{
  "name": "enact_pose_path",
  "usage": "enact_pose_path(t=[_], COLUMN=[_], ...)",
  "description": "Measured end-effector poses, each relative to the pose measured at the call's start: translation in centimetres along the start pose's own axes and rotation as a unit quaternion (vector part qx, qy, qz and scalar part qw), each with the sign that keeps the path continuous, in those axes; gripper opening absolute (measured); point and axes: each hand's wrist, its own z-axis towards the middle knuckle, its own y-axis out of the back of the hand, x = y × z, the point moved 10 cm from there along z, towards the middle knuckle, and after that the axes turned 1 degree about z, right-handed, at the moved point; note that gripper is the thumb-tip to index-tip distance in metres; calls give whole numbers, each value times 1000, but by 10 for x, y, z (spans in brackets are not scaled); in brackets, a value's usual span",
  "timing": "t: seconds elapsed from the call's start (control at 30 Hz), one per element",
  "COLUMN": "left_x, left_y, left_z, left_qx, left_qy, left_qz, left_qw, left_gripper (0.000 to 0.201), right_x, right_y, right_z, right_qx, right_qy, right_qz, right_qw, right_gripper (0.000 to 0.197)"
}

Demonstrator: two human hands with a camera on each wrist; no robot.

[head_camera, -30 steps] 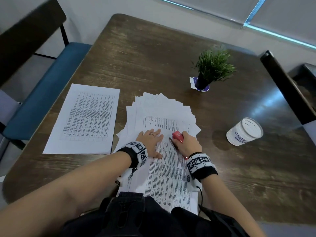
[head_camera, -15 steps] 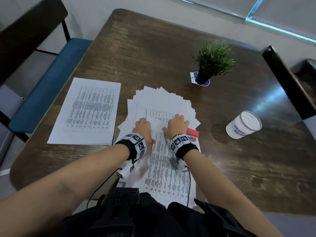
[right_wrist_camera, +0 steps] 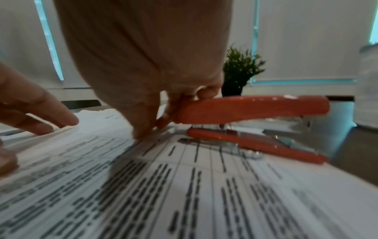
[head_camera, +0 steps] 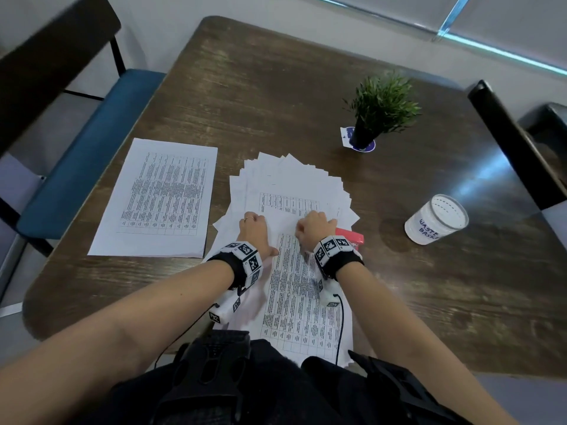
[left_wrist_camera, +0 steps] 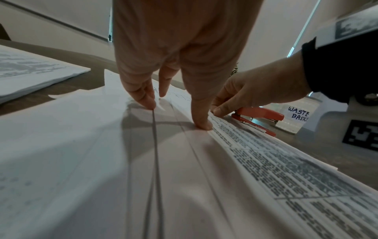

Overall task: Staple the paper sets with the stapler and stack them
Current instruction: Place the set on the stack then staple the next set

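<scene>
Two paper groups lie on the tabletop (head_camera: 276, 87): a squared stack (head_camera: 156, 197) at left, then a fanned pile (head_camera: 294, 182) under a printed set (head_camera: 297, 296). Left hand (head_camera: 256, 231) presses straight fingers (left_wrist_camera: 201, 116) onto it; right hand (head_camera: 313, 228) pinches its top edge. Beside it rests the red stapler (right_wrist_camera: 253, 110), then a cup (head_camera: 435, 219) lettered "WASTE BASK".

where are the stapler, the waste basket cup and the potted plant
stapler (right_wrist_camera: 253, 106), right wrist view, on its orange top handle
waste basket cup (head_camera: 435, 223), head view, on its side wall above the lettering
potted plant (head_camera: 383, 101), head view, on its green leaves
</scene>
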Motion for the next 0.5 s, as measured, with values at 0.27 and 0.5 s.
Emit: enact_pose_path(t=[0.27,0.5], left_x=[13,15], left_y=[-2,-5], left_z=[-1,-3], left_qx=[34,43], left_qy=[34,-14], left_qz=[-39,7], left_qw=[998,999], left_gripper=[90,64], right_x=[-16,-28], right_y=[12,10], right_z=[-1,2], right_qx=[-58,-56], right_qy=[-86,-113], right_qz=[120,137], right_qw=[987,982], right_gripper=[23,15])
